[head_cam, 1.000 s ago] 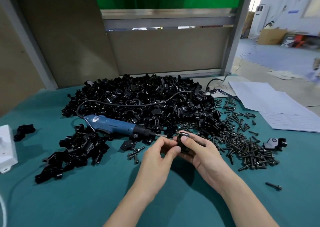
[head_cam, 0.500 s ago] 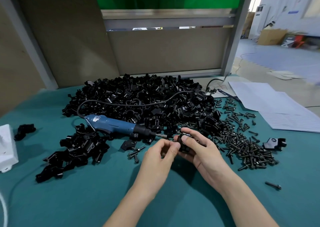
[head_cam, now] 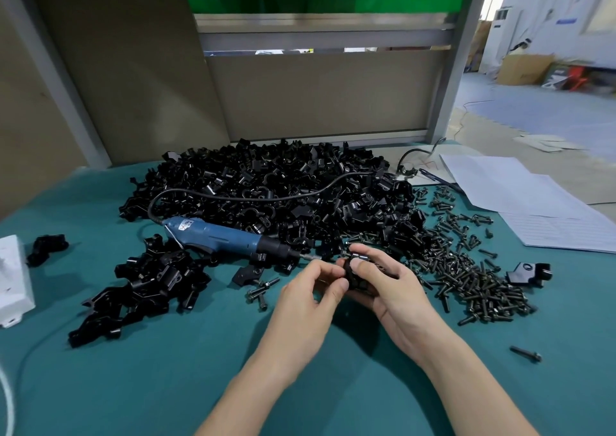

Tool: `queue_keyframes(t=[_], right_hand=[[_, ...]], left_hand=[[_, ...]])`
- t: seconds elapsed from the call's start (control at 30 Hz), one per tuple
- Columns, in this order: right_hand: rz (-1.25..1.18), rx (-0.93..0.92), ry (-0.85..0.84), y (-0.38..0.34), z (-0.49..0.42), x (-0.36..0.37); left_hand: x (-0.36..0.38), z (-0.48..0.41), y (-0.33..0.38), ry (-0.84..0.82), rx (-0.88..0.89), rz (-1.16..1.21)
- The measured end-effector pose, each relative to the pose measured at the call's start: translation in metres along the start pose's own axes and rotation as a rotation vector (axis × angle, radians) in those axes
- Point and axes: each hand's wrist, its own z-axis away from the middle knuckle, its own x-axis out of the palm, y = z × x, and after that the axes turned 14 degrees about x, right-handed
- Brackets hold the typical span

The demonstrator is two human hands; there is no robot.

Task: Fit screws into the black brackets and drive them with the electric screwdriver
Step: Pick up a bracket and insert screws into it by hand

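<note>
The right hand (head_cam: 393, 285) cups a black bracket (head_cam: 355, 277), thumb pressed on its top. The left hand (head_cam: 310, 289) curls in from 9 o'clock, fingertips pinching the bracket's edge (whether a screw sits between them is hidden). The step looks like seating a screw. It should start straight in the hole by finger before power is used, with the bracket held firm so it cannot spin.

The electric screwdriver (head_cam: 226, 239) lies on the desk (head_cam: 200, 369) at 10 o'clock, its bit pointing at the hands. Loose screws (head_cam: 466, 269) spread at 3 o'clock, and the bracket pile (head_cam: 266, 195) is at 12. The screwdriver's white label and the papers (head_cam: 533, 209) at 2 o'clock are too small to read.
</note>
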Motion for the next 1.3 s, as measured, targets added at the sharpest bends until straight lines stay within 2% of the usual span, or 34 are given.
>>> queue_keyframes(t=[0.13, 0.3, 0.57, 0.67, 0.87, 0.97, 1.17, 1.3], right_hand=[[0.046, -0.001, 0.011, 0.0, 0.001, 0.001], [0.08, -0.005, 0.004, 0.0, 0.003, 0.001], [0.02, 0.013, -0.006, -0.001, 0.002, 0.0], [0.058, -0.004, 0.0, -0.001, 0.002, -0.002], [0.203, -0.089, -0.041, 0.0, 0.005, -0.003], [0.252, -0.098, -0.048, 0.001, 0.005, -0.004], [0.216, -0.05, -0.057, 0.002, 0.003, -0.003], [0.169, -0.046, -0.018, 0.0, 0.003, -0.003]], left_hand=[[0.0, 0.0, 0.0, 0.026, -0.095, 0.049], [-0.001, 0.0, -0.002, -0.029, -0.141, 0.012], [-0.003, 0.001, -0.001, -0.062, 0.032, -0.153], [-0.003, 0.0, 0.0, -0.038, -0.04, -0.062], [-0.007, -0.003, 0.003, -0.139, -0.122, -0.042], [-0.013, -0.005, 0.002, -0.163, -0.078, -0.058], [-0.015, 0.001, -0.001, -0.23, 0.121, -0.38], [-0.009, 0.001, 0.0, -0.178, 0.057, -0.23]])
